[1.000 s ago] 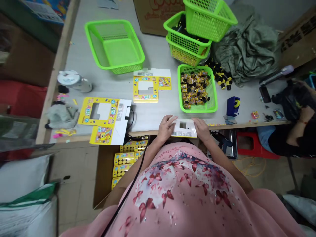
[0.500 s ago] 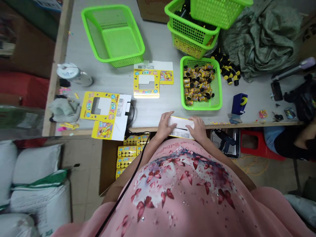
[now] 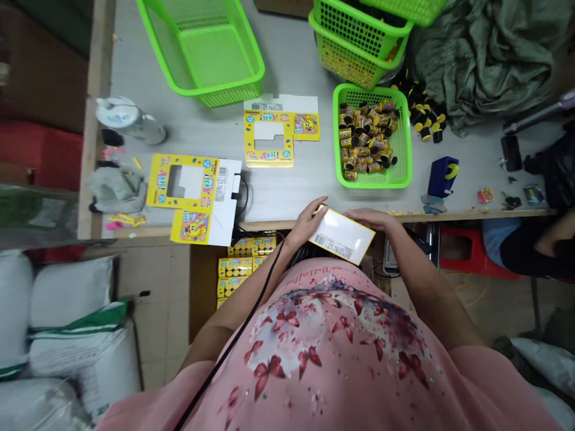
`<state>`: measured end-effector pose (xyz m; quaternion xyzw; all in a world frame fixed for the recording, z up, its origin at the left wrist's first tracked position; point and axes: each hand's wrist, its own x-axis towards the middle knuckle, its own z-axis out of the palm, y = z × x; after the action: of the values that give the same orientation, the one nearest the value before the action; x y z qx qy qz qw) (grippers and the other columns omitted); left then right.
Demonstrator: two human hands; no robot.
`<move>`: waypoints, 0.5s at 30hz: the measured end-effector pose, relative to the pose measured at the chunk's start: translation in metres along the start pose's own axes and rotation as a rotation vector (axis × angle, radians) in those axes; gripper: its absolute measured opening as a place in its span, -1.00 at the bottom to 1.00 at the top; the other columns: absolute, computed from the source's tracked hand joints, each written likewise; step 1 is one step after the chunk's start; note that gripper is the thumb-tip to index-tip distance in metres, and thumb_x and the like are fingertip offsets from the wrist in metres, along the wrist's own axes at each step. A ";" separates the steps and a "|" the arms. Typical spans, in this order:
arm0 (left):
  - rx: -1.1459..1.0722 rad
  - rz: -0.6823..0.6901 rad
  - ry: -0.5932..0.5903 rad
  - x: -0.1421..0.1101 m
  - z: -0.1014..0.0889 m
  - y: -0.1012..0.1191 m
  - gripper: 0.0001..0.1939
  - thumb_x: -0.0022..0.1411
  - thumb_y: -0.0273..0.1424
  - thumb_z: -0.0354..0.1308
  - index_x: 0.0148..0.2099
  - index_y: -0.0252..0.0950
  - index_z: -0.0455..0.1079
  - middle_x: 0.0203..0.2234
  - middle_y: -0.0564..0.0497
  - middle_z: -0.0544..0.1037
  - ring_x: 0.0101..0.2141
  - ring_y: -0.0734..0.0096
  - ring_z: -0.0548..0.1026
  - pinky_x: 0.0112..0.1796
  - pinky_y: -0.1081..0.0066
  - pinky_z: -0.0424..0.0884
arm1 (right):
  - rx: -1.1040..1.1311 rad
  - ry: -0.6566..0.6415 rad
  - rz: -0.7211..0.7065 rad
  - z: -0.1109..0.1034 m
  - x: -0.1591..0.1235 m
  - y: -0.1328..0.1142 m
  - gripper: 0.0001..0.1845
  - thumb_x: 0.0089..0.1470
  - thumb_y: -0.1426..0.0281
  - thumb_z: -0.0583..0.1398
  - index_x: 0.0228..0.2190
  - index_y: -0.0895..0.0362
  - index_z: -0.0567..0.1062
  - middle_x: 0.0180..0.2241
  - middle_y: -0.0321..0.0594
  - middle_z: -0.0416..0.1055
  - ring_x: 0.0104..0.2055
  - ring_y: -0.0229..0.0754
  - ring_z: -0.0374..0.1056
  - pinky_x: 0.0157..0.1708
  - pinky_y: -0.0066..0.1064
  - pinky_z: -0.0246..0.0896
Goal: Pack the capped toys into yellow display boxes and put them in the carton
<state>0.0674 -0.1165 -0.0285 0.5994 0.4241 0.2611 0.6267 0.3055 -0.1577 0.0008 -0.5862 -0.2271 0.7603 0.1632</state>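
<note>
I hold a folded yellow-and-white carton (image 3: 342, 234) with a barcode just off the table's near edge, against my body. My left hand (image 3: 305, 224) grips its left end with the fingers curled round it. My right hand (image 3: 375, 220) lies over its right end, fingers pressed on the top edge. Beyond my hands a small green basket (image 3: 402, 179) holds several little yellow-and-black tubes (image 3: 365, 146). Two flat unfolded yellow cartons lie on the grey table (image 3: 291, 191): one (image 3: 194, 197) at the left front, another (image 3: 274, 139) in the middle.
A large empty green basket (image 3: 202, 48) stands at the back left, stacked green baskets (image 3: 359, 45) at the back right beside a grey-green cloth (image 3: 489, 54). A blue tape dispenser (image 3: 442, 178) sits on the right. Packed yellow boxes (image 3: 240, 263) fill a carton under the table. Another person's arm (image 3: 548, 239) shows at the right edge.
The carton has left the table edge and come up toward my body, tilted with its white barcode face upward. Both hands stayed on its ends. The view has shifted downward.
</note>
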 end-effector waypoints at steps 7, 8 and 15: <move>-0.441 0.016 0.203 -0.009 -0.038 0.030 -0.50 0.28 -0.04 0.23 0.14 -0.21 0.46 -0.04 -0.10 0.59 -0.01 0.21 0.56 -0.01 0.20 0.52 | -0.001 0.045 0.014 -0.009 -0.136 0.010 -0.52 -0.25 0.22 0.55 -0.28 0.12 0.58 -0.33 -0.25 0.66 -0.41 -0.23 0.56 -0.38 -0.45 0.46; -0.492 0.016 0.237 -0.008 -0.041 0.032 -0.52 0.26 -0.04 0.25 0.09 -0.22 0.48 -0.08 -0.09 0.60 -0.05 0.24 0.57 -0.05 0.25 0.53 | -0.055 0.059 -0.005 -0.004 -0.161 0.006 -0.52 -0.21 0.20 0.54 -0.26 0.11 0.58 -0.32 -0.25 0.66 -0.40 -0.22 0.56 -0.38 -0.44 0.46; -0.758 -0.253 -0.268 -0.002 0.013 0.036 -0.46 0.16 0.08 0.24 -0.04 -0.25 0.53 -0.17 -0.14 0.66 -0.10 0.04 0.62 -0.07 0.07 0.58 | -0.891 0.361 -0.571 0.062 -0.221 -0.024 -0.75 0.22 0.15 0.27 -0.30 0.04 0.65 -0.31 -0.20 0.63 -0.23 -0.14 0.51 -0.11 -0.29 0.42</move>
<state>0.0840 -0.1202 0.0065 0.2982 0.2830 0.2394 0.8796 0.3022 -0.2610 0.2069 -0.6348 -0.6447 0.4039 0.1352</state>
